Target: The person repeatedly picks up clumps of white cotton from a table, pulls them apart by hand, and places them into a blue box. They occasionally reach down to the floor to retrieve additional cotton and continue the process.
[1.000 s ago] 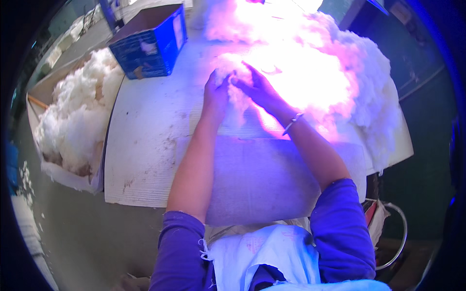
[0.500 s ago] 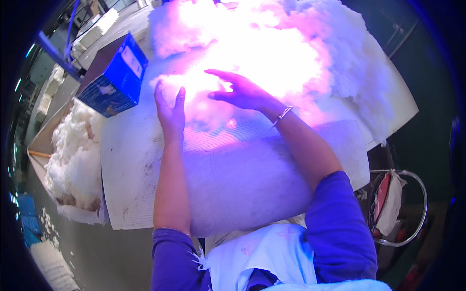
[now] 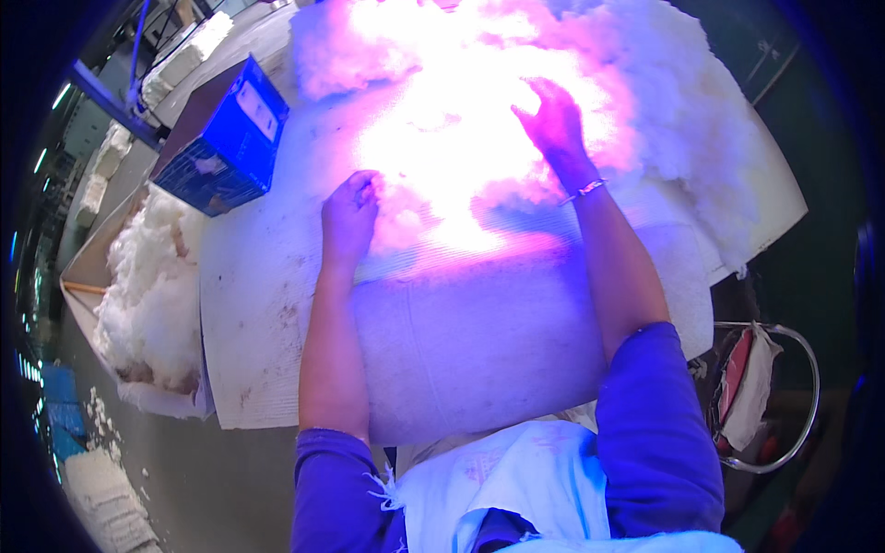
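A pile of fluffy white fibre (image 3: 687, 120) covers the far part of a white work surface (image 3: 263, 332), its middle washed out by bright pink-violet light. At the near left edge of the loose fibre is my left hand (image 3: 350, 221), its fingers curled closed; whatever they may hold is lost in the glare. Farther off and to the right, my right hand (image 3: 556, 120) reaches over the brightest part of the pile. Its thumb stands apart from the fingers, and a bracelet (image 3: 587, 189) circles that wrist.
A blue cardboard box (image 3: 226, 138) stands at the surface's far left. Beside it, lower left, an open carton (image 3: 83, 267) holds more white fluff (image 3: 152, 286). To the right is a curved metal rail (image 3: 811, 396) with cloth (image 3: 754, 396) near it.
My right hand has moved away and to the right over the fibre. My left hand has shifted slightly right and nearer, its fingers going from spread to curled.
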Available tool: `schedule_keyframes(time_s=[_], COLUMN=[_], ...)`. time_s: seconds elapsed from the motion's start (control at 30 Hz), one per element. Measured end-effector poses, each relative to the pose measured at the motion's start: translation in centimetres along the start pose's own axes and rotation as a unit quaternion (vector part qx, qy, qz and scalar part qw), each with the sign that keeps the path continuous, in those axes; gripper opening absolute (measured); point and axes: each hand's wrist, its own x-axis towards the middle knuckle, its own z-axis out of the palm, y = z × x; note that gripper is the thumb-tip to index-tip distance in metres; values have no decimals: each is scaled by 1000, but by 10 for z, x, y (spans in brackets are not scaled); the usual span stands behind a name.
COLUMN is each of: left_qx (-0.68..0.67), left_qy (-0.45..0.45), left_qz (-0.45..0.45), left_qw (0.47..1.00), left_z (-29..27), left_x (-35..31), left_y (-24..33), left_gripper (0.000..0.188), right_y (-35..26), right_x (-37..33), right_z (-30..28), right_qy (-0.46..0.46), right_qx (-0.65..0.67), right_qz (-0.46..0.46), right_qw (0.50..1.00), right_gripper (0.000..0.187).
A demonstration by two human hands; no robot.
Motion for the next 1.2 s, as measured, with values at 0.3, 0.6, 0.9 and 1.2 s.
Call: schedule_keyframes(time_s=[0.3,0.6,0.9,1.2], left_qx=[88,50,196,226], left_qy=[14,-56,62,68], left_qz=[16,-32,175,170], left_qw=[996,997,963,957], left_z=[4,16,16,18], left_x=[3,4,7,6], left_y=[26,6,3,6], left_gripper=[36,31,20,27], right_y=[-121,-123,-187,-351], right_x=[-19,-3,136,190], right_z=[-25,-28,21,136], right_qy=[-232,-168,-32,-216], right_qx=[255,547,618,423], right_qz=[-139,101,-37,-182], right_qw=[928,814,784,861], right_gripper=[12,13,14,22])
